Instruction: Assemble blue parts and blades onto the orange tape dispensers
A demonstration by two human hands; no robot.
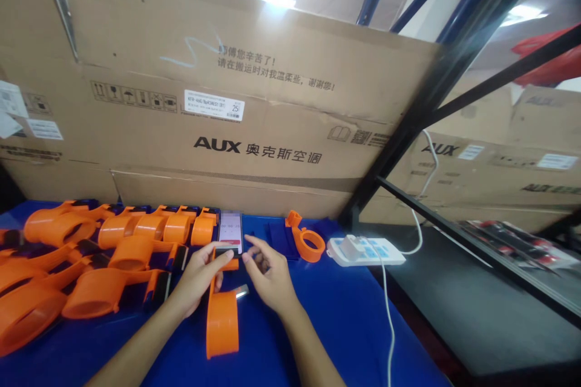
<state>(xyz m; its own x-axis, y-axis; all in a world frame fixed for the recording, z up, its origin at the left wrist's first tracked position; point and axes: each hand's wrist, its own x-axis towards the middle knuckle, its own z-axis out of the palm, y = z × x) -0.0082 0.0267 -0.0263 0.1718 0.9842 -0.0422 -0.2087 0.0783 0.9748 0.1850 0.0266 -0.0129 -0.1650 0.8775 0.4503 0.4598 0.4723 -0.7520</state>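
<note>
An orange plastic ring-shaped part with a handle [222, 314] lies on the blue table [345, 320] in front of me. My left hand [200, 275] grips its upper end, thumb across a small black piece at the top. My right hand [267, 275] hovers just right of that end, fingers loosely curled, with the index finger and thumb reaching toward the black piece. A small metal tab [242, 292] sticks out of the part below my right hand. A phone [230, 231] with a lit screen lies just beyond both hands.
Several finished orange parts [91, 254] are piled at the left. One orange ring part [306, 240] and a white power strip [365, 250] with a cable sit at right. Large AUX cardboard boxes [254, 127] wall the back; a black metal frame [408, 127] stands at right.
</note>
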